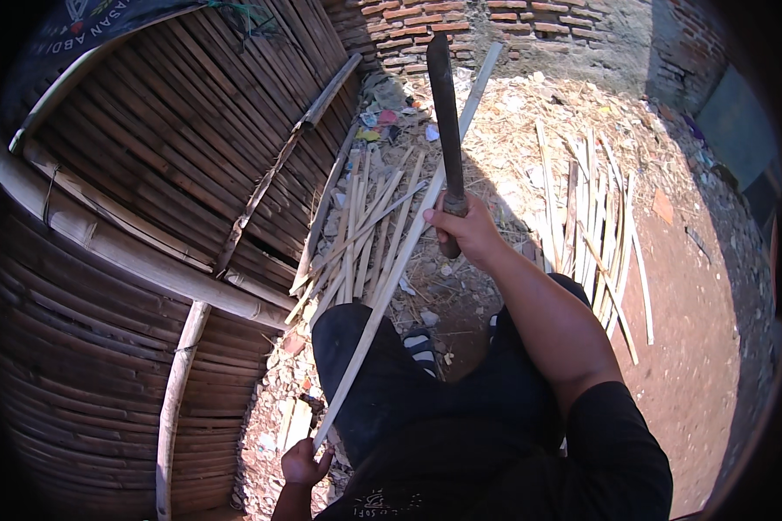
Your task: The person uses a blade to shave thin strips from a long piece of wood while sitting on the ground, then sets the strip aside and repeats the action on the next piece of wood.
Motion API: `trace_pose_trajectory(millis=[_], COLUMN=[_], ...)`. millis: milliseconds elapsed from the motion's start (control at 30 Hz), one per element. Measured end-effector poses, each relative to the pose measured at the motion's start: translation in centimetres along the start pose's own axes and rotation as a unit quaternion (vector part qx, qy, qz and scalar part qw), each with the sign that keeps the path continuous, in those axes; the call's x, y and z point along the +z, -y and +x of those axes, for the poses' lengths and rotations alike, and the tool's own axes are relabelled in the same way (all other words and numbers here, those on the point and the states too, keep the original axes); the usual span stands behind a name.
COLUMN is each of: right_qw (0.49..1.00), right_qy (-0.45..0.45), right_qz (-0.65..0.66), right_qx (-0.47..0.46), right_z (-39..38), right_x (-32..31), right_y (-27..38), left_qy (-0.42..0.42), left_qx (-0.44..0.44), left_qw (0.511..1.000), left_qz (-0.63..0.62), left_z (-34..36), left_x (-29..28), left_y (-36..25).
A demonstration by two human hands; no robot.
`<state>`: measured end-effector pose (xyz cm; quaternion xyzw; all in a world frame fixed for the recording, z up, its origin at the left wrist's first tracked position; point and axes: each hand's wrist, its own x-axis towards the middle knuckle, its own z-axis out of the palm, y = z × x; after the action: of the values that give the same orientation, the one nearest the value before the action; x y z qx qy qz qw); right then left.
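A long pale bamboo strip [370, 334] slants across my lap, its far end up toward the brick wall. Its near end is in my left hand [303, 464], whose fingers are closed round it beside my left thigh. My right hand [470, 229] grips the handle of a machete [445, 113] above my knees. The dark blade points away from me, nearly upright in view, and crosses in front of or beside the strip. My right thumb lies close to the strip; whether it presses on it I cannot tell.
Left of me stands a slatted bamboo wall [139, 139] with pole rails [104, 239]. A pile of cut strips [365, 226] lies ahead beside it. Another bundle of strips [593, 217] lies to the right on dirt. Beyond are scraps and a brick wall [426, 30].
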<state>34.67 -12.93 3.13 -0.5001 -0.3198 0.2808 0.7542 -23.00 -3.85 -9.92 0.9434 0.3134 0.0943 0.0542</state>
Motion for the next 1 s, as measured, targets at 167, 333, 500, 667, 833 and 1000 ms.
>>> trace_pose_trajectory(millis=[167,333,500,667,833,1000], right_qw=[0.999,0.998,0.992,0.977,0.899,0.807], right_qy=[0.004,0.033,0.072,0.08,0.095,0.076], right_qz=[-0.034,-0.047,-0.097,-0.179,-0.414,-0.576], right_qx=[0.011,0.014,-0.027,-0.082,-0.104,-0.102], right_z=[-0.3,-1.2,-2.1,-1.8,-0.5,-0.4], right_x=[0.8,2.9,3.7,2.7,-1.1,-2.5], right_y=[-0.5,-0.8,-1.6,-1.1,2.8,4.2], left_qy=[-0.099,-0.151,-0.126,0.127,0.058,-0.016], left_qx=[0.028,0.073,0.061,-0.041,-0.071,-0.107], left_qw=[0.992,0.971,0.939,0.854,0.902,0.942], left_qz=[-0.067,-0.168,-0.313,-0.503,-0.422,-0.317], left_z=[3.8,13.9,22.5,25.6,23.1,20.8], left_x=[-2.7,-6.1,-5.9,-5.6,-5.5,-6.2], left_y=[-2.7,-11.1,-17.0,-16.4,-14.6,-14.3])
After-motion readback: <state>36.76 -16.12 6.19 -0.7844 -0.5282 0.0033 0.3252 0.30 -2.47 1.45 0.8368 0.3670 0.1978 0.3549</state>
